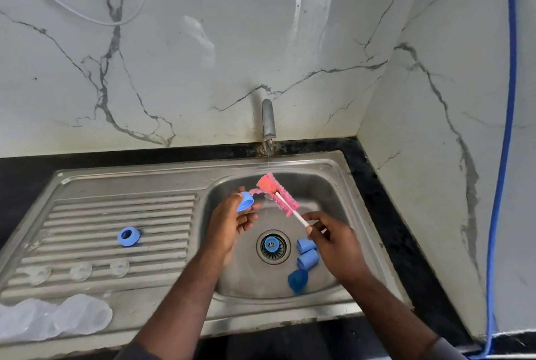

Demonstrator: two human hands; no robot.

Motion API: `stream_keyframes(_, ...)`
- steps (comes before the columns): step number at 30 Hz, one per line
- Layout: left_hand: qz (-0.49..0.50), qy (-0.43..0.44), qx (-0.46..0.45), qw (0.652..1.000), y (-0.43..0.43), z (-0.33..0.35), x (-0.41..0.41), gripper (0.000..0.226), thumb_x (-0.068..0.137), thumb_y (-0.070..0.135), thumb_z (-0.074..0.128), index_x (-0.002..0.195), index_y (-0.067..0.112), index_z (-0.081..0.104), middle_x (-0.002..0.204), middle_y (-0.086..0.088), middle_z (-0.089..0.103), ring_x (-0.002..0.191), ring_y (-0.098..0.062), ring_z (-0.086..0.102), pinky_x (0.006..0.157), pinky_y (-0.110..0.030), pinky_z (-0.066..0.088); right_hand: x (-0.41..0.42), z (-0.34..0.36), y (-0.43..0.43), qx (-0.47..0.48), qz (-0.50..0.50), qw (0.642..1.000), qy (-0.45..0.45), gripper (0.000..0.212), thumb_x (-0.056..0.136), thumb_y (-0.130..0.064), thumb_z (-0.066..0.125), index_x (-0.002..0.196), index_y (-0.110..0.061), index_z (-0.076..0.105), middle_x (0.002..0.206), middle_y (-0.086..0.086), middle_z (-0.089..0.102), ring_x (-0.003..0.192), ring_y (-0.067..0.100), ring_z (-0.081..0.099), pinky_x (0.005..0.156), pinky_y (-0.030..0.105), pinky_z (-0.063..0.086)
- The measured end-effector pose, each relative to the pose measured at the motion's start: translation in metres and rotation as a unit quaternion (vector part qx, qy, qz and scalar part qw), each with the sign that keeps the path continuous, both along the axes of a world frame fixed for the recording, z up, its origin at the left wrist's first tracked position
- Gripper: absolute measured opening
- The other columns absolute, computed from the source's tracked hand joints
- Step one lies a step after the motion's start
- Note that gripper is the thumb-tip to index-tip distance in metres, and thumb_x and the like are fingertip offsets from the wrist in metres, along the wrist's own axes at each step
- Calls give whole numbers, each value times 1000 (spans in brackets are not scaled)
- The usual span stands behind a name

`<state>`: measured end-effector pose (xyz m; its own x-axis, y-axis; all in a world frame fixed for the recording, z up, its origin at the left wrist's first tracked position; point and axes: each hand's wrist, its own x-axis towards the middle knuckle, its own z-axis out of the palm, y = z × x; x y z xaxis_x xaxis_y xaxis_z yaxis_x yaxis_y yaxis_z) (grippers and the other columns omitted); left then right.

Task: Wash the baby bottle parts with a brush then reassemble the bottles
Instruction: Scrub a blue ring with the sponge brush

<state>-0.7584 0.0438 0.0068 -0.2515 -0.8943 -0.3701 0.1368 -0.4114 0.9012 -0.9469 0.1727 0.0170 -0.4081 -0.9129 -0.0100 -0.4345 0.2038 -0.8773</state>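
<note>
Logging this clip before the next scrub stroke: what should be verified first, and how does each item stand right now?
1. Left hand holds the small blue plastic bottle part: ok.
2. Right hand pinches the white handle of the pink sponge brush: ok.
3. Water runs from the grey metal tap: ok, a thin stream.
4. Brush head inside the held part: not ok, it is beside it.
5. Drain of the stainless steel sink free: not ok, a blue plastic ring lies on the strainer.
6. Soap on the brush: cannot tell.
</note>
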Motion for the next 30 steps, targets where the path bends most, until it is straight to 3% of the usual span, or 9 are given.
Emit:
stream_keyframes(4,16,141,143,980,-3,7,0,38,105,39,42,118,11,64,113,-15,73,106,-29,68,85,-38,52,4,-2,-3,-11,5,1000,-2,31,95,-9,64,100,-39,67,69,-19,63,65,0,60,60,12,46)
stream_keyframes(7,-5,177,161,971,-3,11,-3,42,105,44,40,114,11,65,109,-14,75,104,-28,69,86,-40,51,7,-2,-5,-14,6,1000,21,32,95,-13,65,99,-45,65,71,-14,64,66,7,62,59,15,48)
stream_keyframes(10,-27,172,155,972,-2,10,-9,44,104,47,41,117,12,64,106,-11,76,102,-25,69,84,-39,51,9,-3,-4,-3,18,999,37,27,96,-15,65,102,-42,66,74,-13,64,63,13,64,56,21,52)
stream_keyframes(17,-71,57,96,991,-5,8,-8,40,103,42,46,128,12,55,118,-16,71,107,-27,67,80,-38,55,-5,-4,-4,-7,39,978,203,23,91,-15,69,108,-30,74,98,-13,72,84,5,65,74,22,51)
stream_keyframes(20,-81,22,79,993,-7,5,-4,33,102,41,51,121,14,57,112,-12,71,103,-27,69,79,-37,53,-16,0,-7,-30,56,948,311,25,86,-20,70,105,-34,75,92,-12,70,80,11,67,64,28,54)
stream_keyframes(23,-49,30,77,995,-10,4,-2,26,99,35,56,109,12,62,94,-7,66,79,-17,62,68,-31,53,-24,7,-12,-45,89,906,411,26,81,-21,75,102,-36,76,86,-11,67,69,16,66,48,31,51)
stream_keyframes(27,-40,40,79,995,-14,1,2,34,99,34,59,116,5,64,82,-5,59,65,-11,55,57,-23,50,-22,16,-20,-71,122,869,475,34,70,-13,82,97,-32,77,80,-9,65,61,21,62,40,29,45)
stream_keyframes(30,-40,53,83,994,-16,1,5,32,97,30,62,112,3,66,79,-7,60,63,-12,55,54,-22,51,-18,15,-24,-65,107,871,475,32,71,-13,80,98,-31,76,80,-7,64,62,23,62,40,32,46)
